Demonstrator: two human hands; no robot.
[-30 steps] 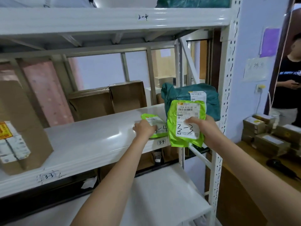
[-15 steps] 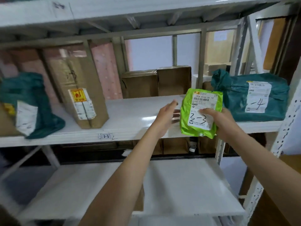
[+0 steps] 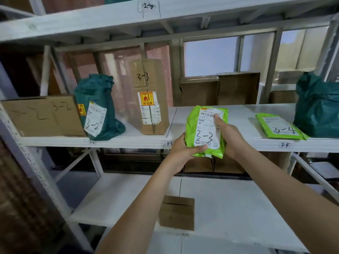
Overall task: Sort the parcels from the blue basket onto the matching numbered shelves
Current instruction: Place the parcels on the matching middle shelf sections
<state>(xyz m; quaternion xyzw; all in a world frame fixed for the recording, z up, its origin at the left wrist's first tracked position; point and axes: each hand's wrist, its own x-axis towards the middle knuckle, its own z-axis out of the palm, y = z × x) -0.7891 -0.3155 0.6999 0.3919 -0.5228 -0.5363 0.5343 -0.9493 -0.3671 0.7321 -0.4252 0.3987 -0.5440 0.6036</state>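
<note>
Both hands hold one green parcel (image 3: 206, 131) upright in front of the middle shelf (image 3: 238, 142). The left hand (image 3: 183, 149) cups its lower left corner, thumb across the bottom of the label. The right hand (image 3: 230, 138) grips the right edge, its forefinger lying up over the barcode. The parcel is a soft, glossy lime-green mailer, creased, with a white label marked "3-3" in black pen. Just left of the left hand, the shelf edge carries a "3-3" tag (image 3: 169, 143). Further left stands a tall box (image 3: 149, 99) marked "3-3", then a teal bag (image 3: 98, 109) marked "3-2". Right of the right hand a flat green parcel (image 3: 278, 128) marked "3-4" lies on the shelf, touching another teal bag (image 3: 319, 107). Below the left arm, a small box (image 3: 177, 212) sits on the lower shelf (image 3: 238, 208).
</note>
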